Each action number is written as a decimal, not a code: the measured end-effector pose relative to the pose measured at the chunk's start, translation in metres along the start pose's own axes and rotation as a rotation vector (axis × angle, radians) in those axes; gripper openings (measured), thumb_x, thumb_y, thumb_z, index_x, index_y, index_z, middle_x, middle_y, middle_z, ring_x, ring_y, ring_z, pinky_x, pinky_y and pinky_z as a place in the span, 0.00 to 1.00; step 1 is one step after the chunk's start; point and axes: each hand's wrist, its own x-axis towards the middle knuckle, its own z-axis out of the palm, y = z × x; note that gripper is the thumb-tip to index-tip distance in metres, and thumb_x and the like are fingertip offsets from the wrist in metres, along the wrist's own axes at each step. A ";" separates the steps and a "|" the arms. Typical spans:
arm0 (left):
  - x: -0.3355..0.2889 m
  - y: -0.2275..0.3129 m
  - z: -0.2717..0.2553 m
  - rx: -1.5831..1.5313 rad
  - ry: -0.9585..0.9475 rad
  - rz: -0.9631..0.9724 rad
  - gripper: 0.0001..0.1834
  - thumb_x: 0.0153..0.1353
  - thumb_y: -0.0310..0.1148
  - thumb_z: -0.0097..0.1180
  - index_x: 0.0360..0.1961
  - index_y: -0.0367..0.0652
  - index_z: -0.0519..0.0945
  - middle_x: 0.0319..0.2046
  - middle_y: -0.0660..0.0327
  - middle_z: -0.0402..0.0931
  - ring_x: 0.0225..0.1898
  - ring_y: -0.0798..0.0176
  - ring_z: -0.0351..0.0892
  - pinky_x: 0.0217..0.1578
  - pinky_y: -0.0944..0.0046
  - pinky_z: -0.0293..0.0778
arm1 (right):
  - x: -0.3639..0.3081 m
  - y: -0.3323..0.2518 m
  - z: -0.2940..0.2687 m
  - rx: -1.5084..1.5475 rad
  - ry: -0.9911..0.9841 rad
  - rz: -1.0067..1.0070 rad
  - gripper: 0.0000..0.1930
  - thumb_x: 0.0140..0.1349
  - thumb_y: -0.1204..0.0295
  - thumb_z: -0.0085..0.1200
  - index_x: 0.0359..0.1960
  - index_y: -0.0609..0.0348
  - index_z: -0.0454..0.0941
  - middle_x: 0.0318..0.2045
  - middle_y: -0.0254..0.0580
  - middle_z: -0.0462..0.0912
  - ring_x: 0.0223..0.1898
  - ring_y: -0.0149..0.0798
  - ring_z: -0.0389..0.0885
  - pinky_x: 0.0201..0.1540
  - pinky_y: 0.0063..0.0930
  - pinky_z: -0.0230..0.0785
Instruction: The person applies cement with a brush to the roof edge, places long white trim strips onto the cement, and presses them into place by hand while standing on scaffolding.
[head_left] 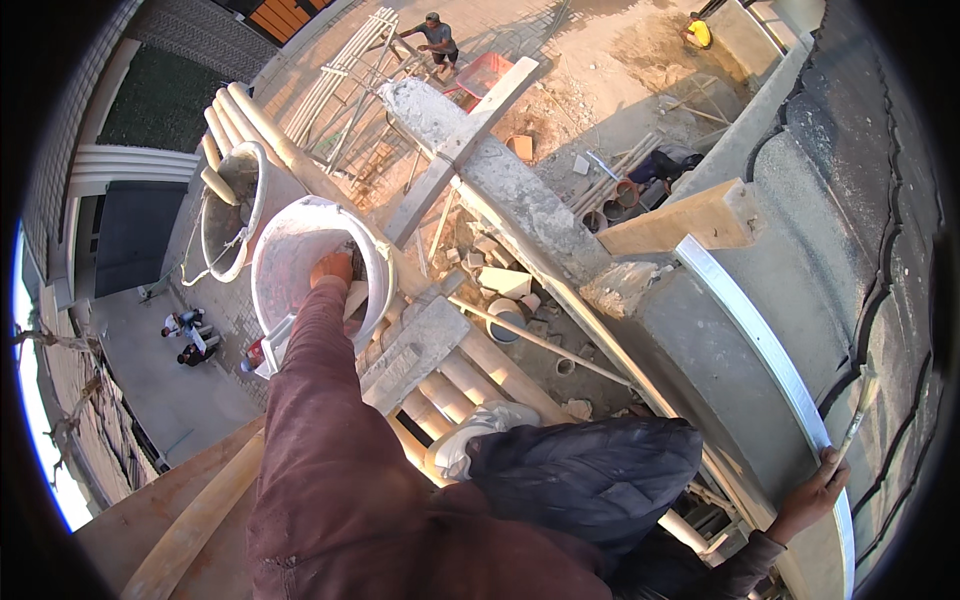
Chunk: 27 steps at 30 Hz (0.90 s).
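My left hand [332, 268] reaches down inside a white bucket [275, 250] smeared with mortar. Its fingers look curled in, and what they hold, if anything, is hidden. Beside the wrist, a pale flat piece [355, 299] shows within the bucket. At the lower right, my right hand [812, 497] is closed around the handle of a paintbrush [851, 424], its bristles pointing away over the dark roof tiles. Just beside that hand, a long silvery metal straightedge [760, 345] lies along the grey plastered ledge [705, 345].
A second bucket [247, 205] stands beyond the white one. My shoe [480, 436] rests on bamboo poles [465, 380] high above rubble [505, 282]. A wooden plank [465, 150] crosses the concrete beam [525, 205]. Two people, one by a red wheelbarrow [485, 75], are far below; others sit at left.
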 end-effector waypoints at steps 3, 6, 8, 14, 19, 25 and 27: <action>0.007 -0.008 0.009 -0.010 0.016 0.015 0.15 0.68 0.35 0.53 0.51 0.45 0.87 0.55 0.46 0.81 0.57 0.46 0.82 0.58 0.50 0.77 | -0.001 0.002 0.002 -0.020 0.036 0.000 0.18 0.79 0.59 0.45 0.43 0.60 0.80 0.37 0.43 0.85 0.42 0.39 0.83 0.50 0.34 0.71; 0.014 -0.019 0.019 -0.032 0.014 0.025 0.16 0.67 0.36 0.55 0.50 0.41 0.86 0.53 0.44 0.82 0.56 0.43 0.82 0.57 0.50 0.76 | -0.001 0.005 0.003 0.025 0.022 0.010 0.18 0.78 0.56 0.46 0.43 0.56 0.82 0.38 0.40 0.84 0.42 0.41 0.80 0.47 0.36 0.69; 0.020 -0.022 0.025 -0.058 0.016 0.024 0.17 0.67 0.36 0.54 0.50 0.39 0.86 0.51 0.43 0.83 0.54 0.42 0.82 0.56 0.49 0.77 | -0.001 0.007 0.003 0.018 0.038 0.001 0.17 0.78 0.56 0.46 0.43 0.56 0.81 0.37 0.40 0.84 0.41 0.40 0.80 0.47 0.34 0.69; 0.031 -0.021 0.029 -0.080 -0.005 -0.026 0.16 0.69 0.34 0.50 0.49 0.41 0.87 0.53 0.44 0.82 0.57 0.44 0.82 0.57 0.49 0.77 | 0.000 0.001 0.005 0.072 0.065 -0.013 0.16 0.78 0.58 0.48 0.40 0.57 0.80 0.34 0.37 0.81 0.39 0.34 0.77 0.46 0.30 0.69; -0.002 -0.004 -0.007 0.102 -0.056 0.230 0.16 0.69 0.35 0.53 0.51 0.37 0.85 0.49 0.40 0.83 0.53 0.43 0.84 0.54 0.50 0.80 | -0.001 -0.014 0.004 0.077 0.121 -0.014 0.15 0.75 0.60 0.54 0.37 0.61 0.79 0.25 0.40 0.76 0.27 0.34 0.69 0.32 0.31 0.66; -0.059 0.090 -0.072 -0.029 0.097 0.607 0.17 0.70 0.36 0.52 0.51 0.37 0.84 0.48 0.41 0.83 0.52 0.44 0.84 0.53 0.51 0.79 | -0.001 -0.015 -0.005 0.081 0.129 -0.006 0.15 0.65 0.63 0.64 0.32 0.60 0.72 0.27 0.52 0.78 0.29 0.59 0.80 0.31 0.47 0.70; -0.074 0.116 -0.086 -0.032 0.169 0.673 0.17 0.71 0.37 0.52 0.51 0.37 0.84 0.48 0.41 0.83 0.51 0.44 0.84 0.53 0.51 0.79 | -0.002 -0.014 -0.007 0.104 0.120 -0.015 0.14 0.66 0.63 0.62 0.34 0.60 0.73 0.30 0.50 0.80 0.31 0.58 0.82 0.33 0.47 0.73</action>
